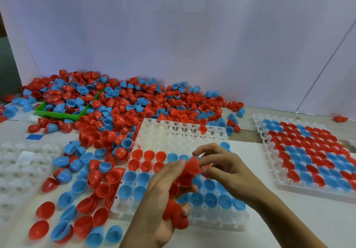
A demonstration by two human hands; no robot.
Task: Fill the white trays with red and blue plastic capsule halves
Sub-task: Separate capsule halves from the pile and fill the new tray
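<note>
My left hand (159, 197) grips a nested stack of red capsule halves (178, 195) above the middle white tray (152, 137). My right hand (221, 164) pinches the topmost red half (192, 165) of that stack. The middle tray holds red halves in its upper rows and blue halves in the rows nearer me; its far part has bare cells. A second white tray (269, 168) at the right is packed with red and blue halves. A large loose pile of red and blue halves (125, 107) covers the table behind and to the left.
A green tray (57, 114) sits in the pile at the back left. A white tray with bare cells (11, 170) lies at the far left. A white board with printed characters stands behind the table. A blue tape patch (34, 137) marks the left tabletop.
</note>
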